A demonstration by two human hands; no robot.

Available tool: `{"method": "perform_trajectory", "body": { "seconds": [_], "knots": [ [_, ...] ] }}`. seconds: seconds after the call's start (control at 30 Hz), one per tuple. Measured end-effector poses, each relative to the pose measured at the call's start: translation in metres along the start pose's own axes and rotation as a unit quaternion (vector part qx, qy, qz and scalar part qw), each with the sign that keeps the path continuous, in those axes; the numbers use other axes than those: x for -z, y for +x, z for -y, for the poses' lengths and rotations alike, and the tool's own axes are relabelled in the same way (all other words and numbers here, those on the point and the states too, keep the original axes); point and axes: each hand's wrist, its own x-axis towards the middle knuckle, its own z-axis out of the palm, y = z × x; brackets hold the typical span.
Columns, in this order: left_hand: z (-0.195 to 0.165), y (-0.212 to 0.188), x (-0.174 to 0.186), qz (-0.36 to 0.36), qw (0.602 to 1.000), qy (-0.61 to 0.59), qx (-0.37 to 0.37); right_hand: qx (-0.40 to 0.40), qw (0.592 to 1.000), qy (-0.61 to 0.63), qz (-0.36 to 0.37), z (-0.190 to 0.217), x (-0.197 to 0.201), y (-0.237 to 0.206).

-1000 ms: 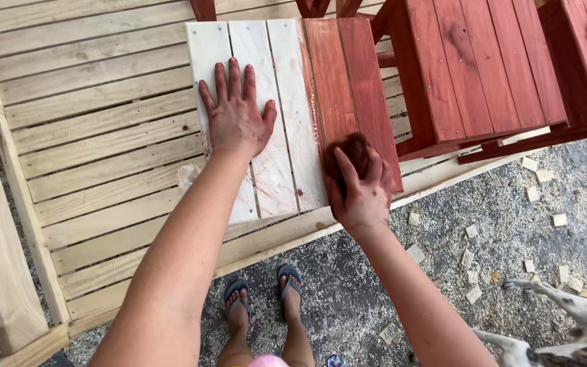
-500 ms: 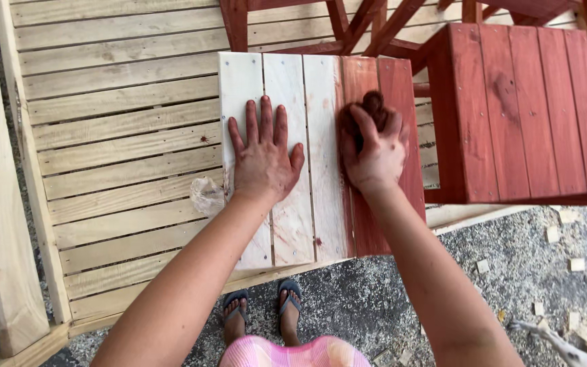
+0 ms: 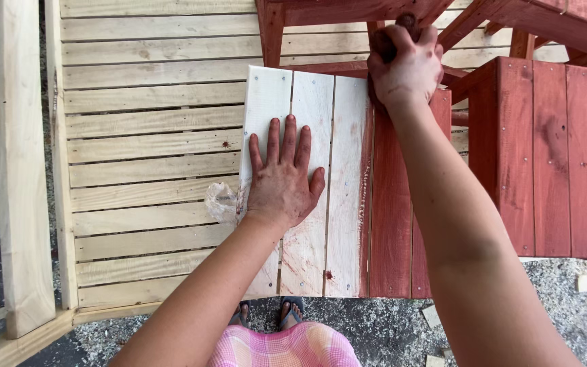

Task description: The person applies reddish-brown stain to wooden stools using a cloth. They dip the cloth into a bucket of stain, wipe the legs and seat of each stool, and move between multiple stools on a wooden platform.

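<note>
Pressing flat with spread fingers, the left hand (image 3: 281,182) steadies the slatted wooden panel (image 3: 321,183), which lies at the centre. At one o'clock the right hand (image 3: 405,64) is closed around a dark staining rag (image 3: 383,46), rubbing the red slat (image 3: 392,217).
</note>
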Motion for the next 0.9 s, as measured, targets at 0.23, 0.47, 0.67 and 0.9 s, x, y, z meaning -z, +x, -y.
{"method": "perform_trajectory", "body": {
  "seconds": [0.23, 0.47, 0.67, 0.9],
  "knots": [
    [-0.001, -0.008, 0.006, 0.045, 0.999, 0.017, 0.02, 0.012, 0.999, -0.033, -0.014, -0.001, 0.002, -0.004],
    [-0.002, -0.009, 0.009, 0.018, 1.0, 0.004, 0.018, 0.009, 0.999, 0.045, -0.017, -0.007, 0.04, -0.098],
    [-0.003, -0.015, 0.007, -0.009, 1.0, 0.002, 0.012, 0.018, 0.999, 0.035, 0.012, -0.016, 0.09, -0.229],
    [-0.004, -0.014, 0.004, 0.001, 1.0, 0.017, 0.009, 0.097, 0.994, -0.037, -0.037, -0.011, 0.154, -0.334]
  ]
}}
